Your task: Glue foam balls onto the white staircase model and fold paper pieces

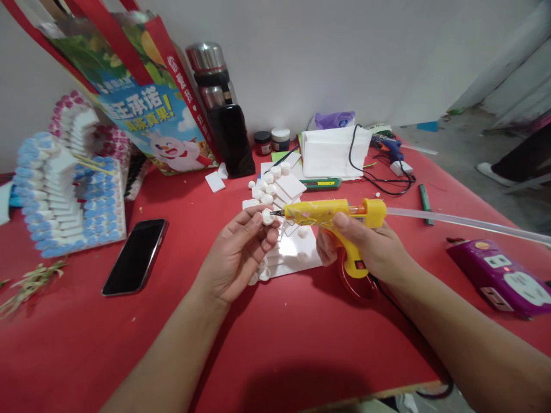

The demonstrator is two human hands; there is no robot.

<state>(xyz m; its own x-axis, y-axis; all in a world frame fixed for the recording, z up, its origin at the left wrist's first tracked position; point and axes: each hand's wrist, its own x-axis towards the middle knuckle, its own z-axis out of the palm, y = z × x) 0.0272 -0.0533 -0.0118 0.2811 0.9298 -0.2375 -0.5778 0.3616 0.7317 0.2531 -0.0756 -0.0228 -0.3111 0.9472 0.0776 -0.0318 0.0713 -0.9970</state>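
Between the thumb and fingers of my left hand (239,246) is a small round white piece (267,217); its exact kind is hard to make out. My right hand (370,246) grips a yellow hot glue gun (318,212) by its handle. The metal nozzle points left and meets the white piece, or nearly so. A long clear glue stick (465,223) runs out of the gun's back. Behind and below the hands lies a white board (301,261) bearing white flat tiles (289,186) and several more round white pieces (270,189), partly hidden by my left hand.
On the red table (258,350) lies a black phone (135,258). Blue-and-white stepped models (71,201), a shopping bag (159,115) and a flask (209,63) stand at the left and back. A green cutter (322,184) lies behind the gun; a purple power strip (501,278) sits right.
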